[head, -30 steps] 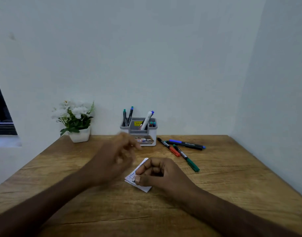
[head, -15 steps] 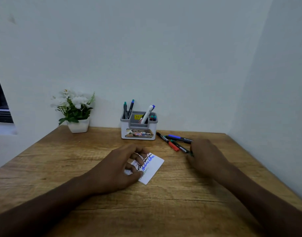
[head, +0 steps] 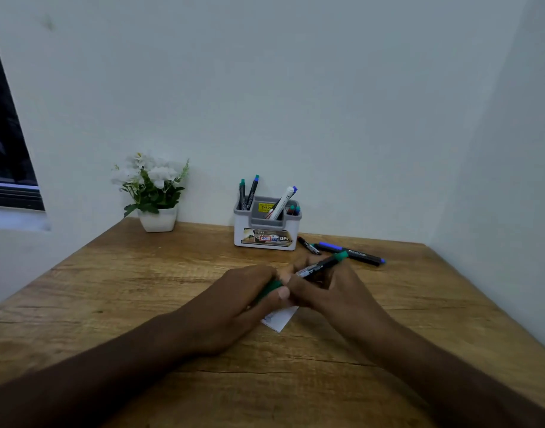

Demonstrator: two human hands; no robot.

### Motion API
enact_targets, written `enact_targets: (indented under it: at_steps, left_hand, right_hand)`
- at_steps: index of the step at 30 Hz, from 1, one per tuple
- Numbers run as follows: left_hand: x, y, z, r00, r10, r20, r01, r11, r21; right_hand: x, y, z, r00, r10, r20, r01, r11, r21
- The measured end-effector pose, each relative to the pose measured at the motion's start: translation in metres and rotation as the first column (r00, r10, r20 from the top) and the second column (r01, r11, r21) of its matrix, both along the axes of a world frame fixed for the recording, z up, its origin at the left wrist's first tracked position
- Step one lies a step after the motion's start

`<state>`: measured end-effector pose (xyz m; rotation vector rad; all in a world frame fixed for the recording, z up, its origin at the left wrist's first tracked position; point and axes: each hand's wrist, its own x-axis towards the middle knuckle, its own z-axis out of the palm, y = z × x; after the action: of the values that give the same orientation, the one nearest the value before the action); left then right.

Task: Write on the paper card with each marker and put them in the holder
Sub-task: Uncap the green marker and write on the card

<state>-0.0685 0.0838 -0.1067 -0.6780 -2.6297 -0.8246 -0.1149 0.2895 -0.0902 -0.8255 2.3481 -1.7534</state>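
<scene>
Both hands meet over the desk (head: 117, 304) centre. Left hand (head: 234, 307) has fingers curled round the green cap end of the green marker (head: 319, 267); right hand (head: 336, 291) grips the black barrel, w/ the far green tip poking out beyond its knuckles. Marker's long axis runs diagonally, from the left hand's fist up and away past the right hand toward the far right. Looks like the uncapping step: hands would pull apart along that axis, left w/ the cap, right w/ the barrel – my read, not seen.

Paper card (head: 280, 319) lies flat right under the hands, mostly hidden, one white corner showing below the right hand; some ink on it. So after uncapping the right hand only needs to drop straight down to write, it's the nearer one to the bare corner.

Holder (head: 266, 230) sits beyond the hands, slightly left of the marker's far tip, several markers already standing in it. Blue marker (head: 351, 253) and another dark one (head: 308, 244) lie on the desk just past the right hand, near the holder's right side. Flower pot (head: 158, 219) far off beyond the left hand
</scene>
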Motion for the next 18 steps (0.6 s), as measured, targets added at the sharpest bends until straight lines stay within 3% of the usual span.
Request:
enact_targets:
  at_steps: [6, 10, 18]
  left_hand:
    - [-0.0009, 0.0011, 0.0054, 0.998, 0.053, 0.039, -0.048, 0.991, -0.123]
    - [-0.0047, 0.0023, 0.0026, 0.993, 0.096, 0.068, -0.077, 0.968, -0.238]
    - [0.0011, -0.0021, -0.0011, 0.994, -0.041, 0.100, 0.049, 0.996, -0.073]
  right_hand:
    - [0.0034, -0.0039, -0.0034, 0.997, 0.050, 0.060, -0.043, 0.992, -0.123]
    - [0.0046, -0.0101, -0.0067, 0.971, 0.058, 0.233, 0.002, 0.968, -0.250]
    - [0.0064, -0.0112, -0.0032, 0.941, 0.191, 0.279, -0.133, 0.967, -0.216]
